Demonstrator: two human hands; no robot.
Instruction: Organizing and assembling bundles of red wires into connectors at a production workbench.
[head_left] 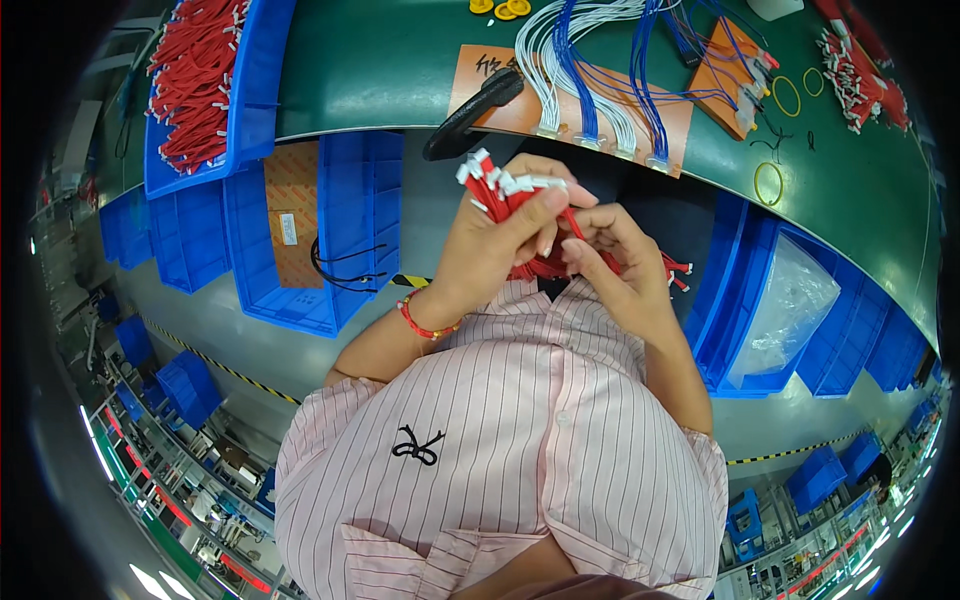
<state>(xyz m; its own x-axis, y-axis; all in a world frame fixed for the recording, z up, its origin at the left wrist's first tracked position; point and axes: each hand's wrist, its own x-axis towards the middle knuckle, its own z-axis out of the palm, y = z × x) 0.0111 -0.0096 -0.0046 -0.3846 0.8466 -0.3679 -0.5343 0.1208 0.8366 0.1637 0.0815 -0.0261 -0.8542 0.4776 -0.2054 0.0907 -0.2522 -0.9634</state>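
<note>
A bundle of short red cables with white connectors [484, 176] is gripped in my left hand [496, 232], its connector ends sticking up past the thumb and fingers. My right hand [628, 268] is closed with curled fingers around red cable close beside the left hand. More of the red cable lengths [541, 268] run between the two hands below the fingers. Their far ends [680, 270] come out beyond the right hand. How many cables each hand grips is partly hidden by the fingers.
Ahead is a green workbench [370, 75] carrying white and blue cables [585, 50] on an orange board [480, 70]. A blue bin [262, 90] full of red cables [200, 85] sits left. More red cables [862, 85] lie right, near yellow rings [786, 97]. Blue bins [335, 305] line the bench's underside.
</note>
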